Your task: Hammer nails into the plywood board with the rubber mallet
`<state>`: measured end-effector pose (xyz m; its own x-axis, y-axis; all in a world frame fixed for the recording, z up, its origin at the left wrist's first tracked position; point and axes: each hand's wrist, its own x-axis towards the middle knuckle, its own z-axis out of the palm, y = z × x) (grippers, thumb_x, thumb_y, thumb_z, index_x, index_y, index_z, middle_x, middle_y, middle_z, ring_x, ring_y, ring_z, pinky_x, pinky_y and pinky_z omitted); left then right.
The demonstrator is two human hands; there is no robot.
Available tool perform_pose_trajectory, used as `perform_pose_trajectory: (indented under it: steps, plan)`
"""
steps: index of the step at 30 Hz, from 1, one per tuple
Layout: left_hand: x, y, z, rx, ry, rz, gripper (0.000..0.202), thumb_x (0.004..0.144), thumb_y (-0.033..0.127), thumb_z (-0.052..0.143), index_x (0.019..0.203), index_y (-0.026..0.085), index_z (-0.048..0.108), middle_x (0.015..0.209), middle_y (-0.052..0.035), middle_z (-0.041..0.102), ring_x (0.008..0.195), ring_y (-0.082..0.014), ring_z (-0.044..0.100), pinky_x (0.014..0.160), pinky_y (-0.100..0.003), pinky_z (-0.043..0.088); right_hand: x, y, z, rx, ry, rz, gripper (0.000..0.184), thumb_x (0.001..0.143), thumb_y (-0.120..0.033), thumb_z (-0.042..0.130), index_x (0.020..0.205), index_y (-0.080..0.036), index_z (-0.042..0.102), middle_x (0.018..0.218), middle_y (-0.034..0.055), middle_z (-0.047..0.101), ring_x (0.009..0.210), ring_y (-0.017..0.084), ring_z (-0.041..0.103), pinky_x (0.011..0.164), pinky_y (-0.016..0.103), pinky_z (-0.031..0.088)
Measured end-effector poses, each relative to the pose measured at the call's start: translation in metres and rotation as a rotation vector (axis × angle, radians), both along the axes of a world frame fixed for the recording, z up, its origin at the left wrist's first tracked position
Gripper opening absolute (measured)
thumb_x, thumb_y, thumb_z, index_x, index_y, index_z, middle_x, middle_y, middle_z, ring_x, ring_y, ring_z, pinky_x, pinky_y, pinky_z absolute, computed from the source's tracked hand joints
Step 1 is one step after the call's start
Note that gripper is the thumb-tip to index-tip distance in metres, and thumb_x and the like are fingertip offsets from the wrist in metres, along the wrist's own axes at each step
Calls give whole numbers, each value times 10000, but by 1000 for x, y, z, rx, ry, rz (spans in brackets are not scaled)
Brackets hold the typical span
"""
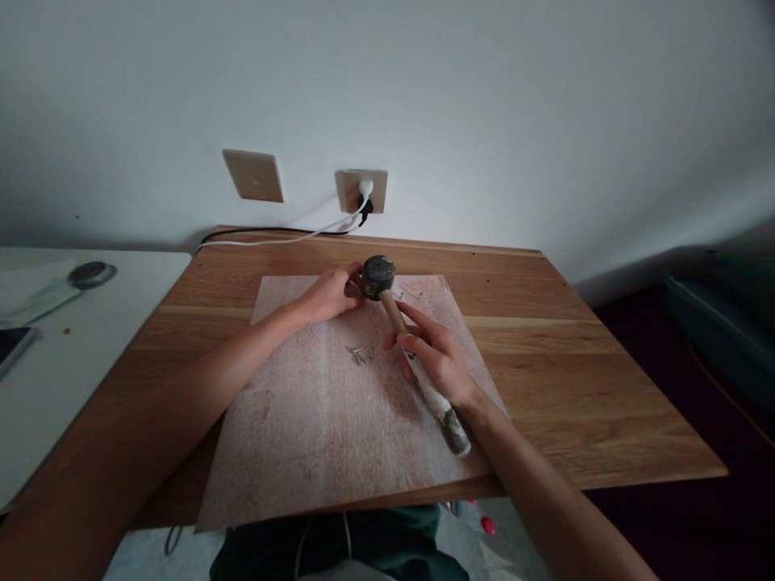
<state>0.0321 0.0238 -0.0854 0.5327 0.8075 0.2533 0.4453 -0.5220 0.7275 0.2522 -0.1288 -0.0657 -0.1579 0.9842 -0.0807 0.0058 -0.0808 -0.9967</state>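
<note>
A hammer (pixel 379 277) with a dark round head and a pale wooden handle lies slanted over a thin plywood sheet (pixel 315 428) on the wooden table (pixel 581 379). My right hand (pixel 437 355) is wrapped round the middle of the handle. My left hand (pixel 330 294) is closed in a pinch right beside the hammer head, on something too small to make out. Several small nails (pixel 361 353) lie loose on the sheet between my hands, and a few more nails (pixel 412 295) lie just right of the head.
A wall socket (pixel 362 190) with a white plug and cables sits behind the table, a blank plate (pixel 254 175) to its left. A white desk (pixel 73 355) at left holds a phone (pixel 12 345) and a round dark object (pixel 90 274).
</note>
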Motion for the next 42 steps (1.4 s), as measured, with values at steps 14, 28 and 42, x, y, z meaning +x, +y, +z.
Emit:
perform_pose_trajectory:
  steps: [14, 28, 42]
  plan:
    - [-2, 0, 2, -1, -10, -20, 439, 782, 111, 741, 1217, 173, 744, 1077, -41, 854, 986, -233, 802, 860, -301, 617, 0, -1, 1, -5, -6, 11, 815, 878, -418, 731, 1639, -190, 551, 943, 50, 828, 485, 137, 575, 480, 309, 461]
    - [0, -2, 4, -24, -26, 2, 405, 788, 104, 743, 1186, 180, 744, 1031, -39, 855, 949, -227, 809, 855, -302, 621, 3, -1, -1, 23, -27, 18, 744, 916, -395, 718, 1627, -227, 581, 959, 55, 833, 496, 135, 584, 476, 301, 472]
    - [-4, 3, 12, -89, 11, -49, 313, 777, 200, 775, 1076, 191, 682, 1010, -46, 796, 935, -213, 747, 870, -328, 565, 3, 0, 2, 55, -20, -58, 731, 909, -401, 704, 1609, -227, 591, 936, 51, 821, 477, 150, 582, 483, 324, 480]
